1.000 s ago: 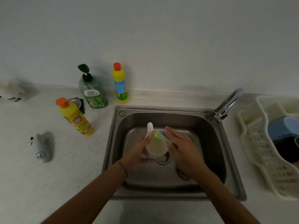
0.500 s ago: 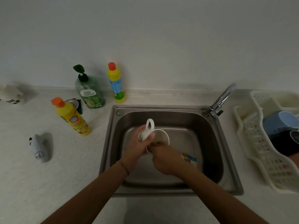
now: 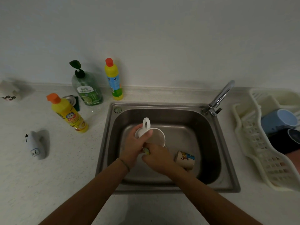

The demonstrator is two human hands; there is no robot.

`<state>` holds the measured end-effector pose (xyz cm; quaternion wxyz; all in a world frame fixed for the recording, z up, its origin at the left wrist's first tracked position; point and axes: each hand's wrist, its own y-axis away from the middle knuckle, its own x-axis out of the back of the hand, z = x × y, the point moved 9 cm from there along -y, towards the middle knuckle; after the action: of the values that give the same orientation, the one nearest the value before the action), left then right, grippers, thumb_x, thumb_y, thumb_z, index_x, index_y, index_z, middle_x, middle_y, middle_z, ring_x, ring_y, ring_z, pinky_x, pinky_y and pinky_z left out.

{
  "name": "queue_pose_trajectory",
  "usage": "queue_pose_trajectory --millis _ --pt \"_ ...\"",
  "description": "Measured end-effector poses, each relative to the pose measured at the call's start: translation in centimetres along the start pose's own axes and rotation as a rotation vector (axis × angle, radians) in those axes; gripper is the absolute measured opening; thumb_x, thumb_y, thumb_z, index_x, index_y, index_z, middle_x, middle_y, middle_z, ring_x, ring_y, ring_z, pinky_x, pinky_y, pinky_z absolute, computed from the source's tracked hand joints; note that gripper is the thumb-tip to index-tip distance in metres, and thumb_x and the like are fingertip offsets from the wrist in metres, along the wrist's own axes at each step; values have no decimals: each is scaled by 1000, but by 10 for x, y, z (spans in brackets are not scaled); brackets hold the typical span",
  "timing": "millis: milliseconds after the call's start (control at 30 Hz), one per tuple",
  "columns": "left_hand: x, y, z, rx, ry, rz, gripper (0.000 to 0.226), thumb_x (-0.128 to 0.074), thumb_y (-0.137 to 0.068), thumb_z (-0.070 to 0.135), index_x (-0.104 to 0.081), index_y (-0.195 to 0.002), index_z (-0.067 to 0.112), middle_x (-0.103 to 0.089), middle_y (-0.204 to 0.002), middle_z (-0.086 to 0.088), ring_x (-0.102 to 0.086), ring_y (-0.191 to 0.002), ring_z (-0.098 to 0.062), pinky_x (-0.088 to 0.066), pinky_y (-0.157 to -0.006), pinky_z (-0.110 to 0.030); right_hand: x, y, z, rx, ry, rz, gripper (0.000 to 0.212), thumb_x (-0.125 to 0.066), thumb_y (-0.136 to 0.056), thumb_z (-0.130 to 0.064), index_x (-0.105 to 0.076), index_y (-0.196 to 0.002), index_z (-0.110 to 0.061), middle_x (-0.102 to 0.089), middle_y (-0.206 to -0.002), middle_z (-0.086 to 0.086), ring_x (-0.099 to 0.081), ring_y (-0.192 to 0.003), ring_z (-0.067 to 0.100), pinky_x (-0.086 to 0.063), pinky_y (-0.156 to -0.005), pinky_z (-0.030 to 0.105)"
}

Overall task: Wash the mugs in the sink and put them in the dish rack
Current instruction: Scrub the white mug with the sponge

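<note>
Over the sink [image 3: 162, 114], the left hand [image 3: 135, 146] grips a tilted white mug [image 3: 154, 136] while the right hand's [image 3: 158, 158] fingers clamp a sponge [image 3: 146, 151] beneath it.

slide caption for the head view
Left hand tilts white mug over sink; right hand scrubs with sponge.

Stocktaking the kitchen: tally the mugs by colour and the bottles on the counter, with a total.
White mugs: 1, the white mug held over the sink
Printed cream mugs: 1, the cartoon mug lying in the sink
Blue mugs: 1, the blue mug in the dish rack
Dark mugs: 1, the dark mug in the rack
Bottles: 3, yellow bottle, green soap dispenser, upright yellow bottle
Total: 7
</note>
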<state>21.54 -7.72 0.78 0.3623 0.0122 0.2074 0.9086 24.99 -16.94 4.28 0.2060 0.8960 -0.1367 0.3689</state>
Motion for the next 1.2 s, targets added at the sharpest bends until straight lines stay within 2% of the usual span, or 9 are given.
queue_pose_trajectory --millis 167,333,467,600,767,867,1033,1133,1200 --pt "6 -5 7 -75 -106 27 46 -81 -86 28 -62 -128 30 -65 -122 1 -65 -109 -19 -62 -76 -33 4 4 15 96 541 -12 54 -62 -87 -25 -51 -140 -23 -47 -148 3 -35 -140 24 -46 -104 46" --pt "-2 -6 6 -70 -62 72 39 -80 -87 22 -63 -119 37 -65 -119 5 -64 -107 -15 -59 -81 -31 6 1 0 46 134 143 37 -65 -87 -22 -61 -123 -23 -68 -115 -2 -63 -103 15 -55 -83 34" --pt "4 -9 1 -60 -139 86 42 -80 -87 19 -60 -118 40 -60 -121 3 -61 -112 -23 -62 -85 -47 6 4 23 150 479 86 53 -66 -85 -19 -56 -136 -24 -52 -144 -3 -34 -142 21 -49 -102 42" --pt "-1 -4 -1 -60 -114 96 46 -77 -89 12 -61 -127 32 -60 -128 -1 -61 -113 -22 -60 -87 -42 0 6 10 39 116 171 48 -65 -79 -13 -60 -126 -21 -66 -122 -3 -60 -116 20 -56 -88 41" --pt "5 -4 7 -176 -250 35 52 -79 -87 10 -58 -132 23 -59 -125 1 -58 -110 -12 -55 -89 -31 -2 12 19 185 373 151 58 -65 -84 -12 -53 -140 -22 -49 -148 -1 -34 -143 22 -49 -104 41" --pt "0 -1 0 -128 -180 73 51 -76 -88 8 -58 -132 26 -60 -127 0 -60 -110 -14 -54 -78 -22 -11 11 10 25 52 218 53 -64 -76 -14 -57 -128 -22 -63 -127 -2 -57 -120 22 -57 -85 42" --pt "5 -1 6 -191 -222 54 52 -79 -86 9 -59 -132 23 -61 -124 1 -60 -107 -13 -58 -86 -33 1 25 17 273 354 249 60 -61 -81 -9 -54 -139 -21 -54 -144 -1 -46 -134 24 -55 -89 39" --pt "-3 2 1 -154 -169 76 51 -76 -87 4 -59 -132 22 -61 -125 0 -61 -104 -11 -57 -77 -21 -5 22 14 48 81 325 54 -67 -73 -9 -61 -126 -20 -63 -130 -1 -54 -124 22 -54 -90 37" --pt "-5 2 4 -159 -166 39 50 -74 -88 1 -60 -132 21 -62 -124 -1 -61 -101 -11 -57 -75 -19 -10 22 11 66 54 289 57 -65 -75 -9 -57 -131 -20 -61 -132 0 -55 -123 23 -56 -89 41"
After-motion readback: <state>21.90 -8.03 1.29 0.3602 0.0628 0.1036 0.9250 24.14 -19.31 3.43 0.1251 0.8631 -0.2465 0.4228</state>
